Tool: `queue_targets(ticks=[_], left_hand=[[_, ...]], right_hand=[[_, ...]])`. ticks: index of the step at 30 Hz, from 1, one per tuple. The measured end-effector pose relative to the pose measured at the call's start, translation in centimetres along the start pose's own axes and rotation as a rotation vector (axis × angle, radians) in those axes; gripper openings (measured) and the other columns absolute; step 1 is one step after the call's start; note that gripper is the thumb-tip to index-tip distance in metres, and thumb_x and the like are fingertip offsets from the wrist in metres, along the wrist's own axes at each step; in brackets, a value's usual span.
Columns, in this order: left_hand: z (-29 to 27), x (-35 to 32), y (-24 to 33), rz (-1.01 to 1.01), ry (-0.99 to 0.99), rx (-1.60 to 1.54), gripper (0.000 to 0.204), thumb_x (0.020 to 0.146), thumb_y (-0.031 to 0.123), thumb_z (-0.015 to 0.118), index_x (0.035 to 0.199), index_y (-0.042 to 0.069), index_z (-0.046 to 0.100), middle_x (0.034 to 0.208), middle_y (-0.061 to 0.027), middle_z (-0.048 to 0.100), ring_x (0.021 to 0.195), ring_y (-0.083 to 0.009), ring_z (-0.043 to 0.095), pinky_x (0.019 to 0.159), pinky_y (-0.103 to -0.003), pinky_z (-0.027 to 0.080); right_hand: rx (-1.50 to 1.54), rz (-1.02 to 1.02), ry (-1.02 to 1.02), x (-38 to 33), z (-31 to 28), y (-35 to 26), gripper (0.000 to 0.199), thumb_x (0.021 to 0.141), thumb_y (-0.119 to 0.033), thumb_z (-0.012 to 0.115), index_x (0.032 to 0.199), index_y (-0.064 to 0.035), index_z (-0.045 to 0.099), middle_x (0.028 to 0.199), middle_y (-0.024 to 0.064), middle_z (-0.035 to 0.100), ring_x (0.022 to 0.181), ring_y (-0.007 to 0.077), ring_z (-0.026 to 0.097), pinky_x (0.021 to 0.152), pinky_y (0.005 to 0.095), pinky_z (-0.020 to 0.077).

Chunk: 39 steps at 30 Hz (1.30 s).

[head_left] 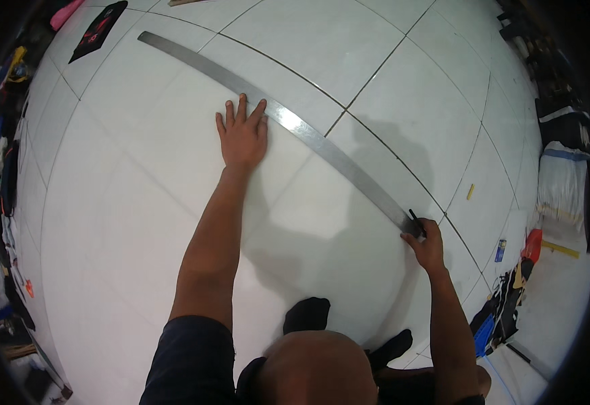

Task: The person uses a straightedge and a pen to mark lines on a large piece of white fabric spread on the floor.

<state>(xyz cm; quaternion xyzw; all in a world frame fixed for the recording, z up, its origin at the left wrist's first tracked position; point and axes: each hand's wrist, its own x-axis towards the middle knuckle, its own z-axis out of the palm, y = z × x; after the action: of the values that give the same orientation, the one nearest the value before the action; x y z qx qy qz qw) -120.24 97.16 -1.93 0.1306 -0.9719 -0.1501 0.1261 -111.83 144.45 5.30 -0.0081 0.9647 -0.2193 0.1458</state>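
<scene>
A long metal ruler runs slantwise over the floor, from the far left toward my right hand. Under my left arm is what looks like a thin white sheet, with tile lines showing faintly through it. My left hand lies flat and spread, its fingertips at the ruler's edge. My right hand is closed round a slim black pen at the ruler's near right end, thumb close to the metal. The pen's tip is hidden.
White floor tiles extend past the ruler. A small yellow stick and a small blue packet lie at right. Cloth and a white sack line the right side, with clutter at left. A black flat packet lies far left.
</scene>
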Motion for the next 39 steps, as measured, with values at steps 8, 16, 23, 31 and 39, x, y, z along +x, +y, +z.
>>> queue_targets(ticks=[8,16,23,31,39], left_hand=[[0.9,0.9,-2.0,0.092,0.162,-0.181,0.045,0.096,0.023,0.051,0.137,0.006,0.053,0.147,-0.0177,0.046,0.139,-0.0359,0.039,0.115,-0.054,0.025],[0.0,0.3,0.4,0.046,0.182,-0.339,0.046,0.099,0.025,0.049,0.139,0.002,0.05,0.148,-0.0275,0.04,0.138,-0.043,0.038,0.112,-0.048,0.035],[0.5,0.4,1.0,0.202,0.206,0.057,0.044,0.1,0.03,0.049,0.134,0.003,0.055,0.145,-0.0245,0.046,0.126,-0.0427,0.048,0.103,-0.051,0.04],[-3.1,-4.9,19.6,0.665,-0.454,-0.284,0.047,0.092,0.024,0.065,0.135,0.006,0.055,0.146,-0.0243,0.044,0.129,-0.0427,0.046,0.109,-0.051,0.037],[-1.0,-9.3,22.3,0.786,-0.603,-0.033,0.053,0.092,0.021,0.066,0.141,0.008,0.051,0.149,-0.0228,0.042,0.138,-0.0416,0.038,0.116,-0.048,0.031]], right_hand=[[-0.079,-0.125,-0.151,1.9,-1.4,0.2,0.048,0.074,-0.035,0.082,0.107,-0.0055,0.063,0.106,0.011,0.062,0.106,0.0321,0.057,0.093,0.0418,0.0478],[-0.201,-0.085,-0.095,-3.3,-6.3,7.8,0.048,0.068,-0.03,0.077,0.107,-0.0074,0.062,0.107,0.0092,0.063,0.105,0.0302,0.06,0.09,0.0432,0.0513],[-0.418,-0.012,-0.212,-12.0,-14.4,18.7,0.045,0.067,-0.029,0.078,0.103,-0.0095,0.06,0.101,0.0093,0.062,0.104,0.0298,0.06,0.084,0.0431,0.0531],[-0.279,0.076,-0.096,-18.1,-16.9,25.2,0.042,0.068,-0.024,0.078,0.102,-0.0091,0.059,0.102,0.0093,0.061,0.099,0.0305,0.062,0.082,0.0418,0.0528],[0.01,0.247,0.082,-18.3,-11.3,30.4,0.042,0.077,-0.025,0.08,0.111,-0.0094,0.062,0.107,0.0087,0.063,0.103,0.0272,0.062,0.086,0.039,0.0512]])
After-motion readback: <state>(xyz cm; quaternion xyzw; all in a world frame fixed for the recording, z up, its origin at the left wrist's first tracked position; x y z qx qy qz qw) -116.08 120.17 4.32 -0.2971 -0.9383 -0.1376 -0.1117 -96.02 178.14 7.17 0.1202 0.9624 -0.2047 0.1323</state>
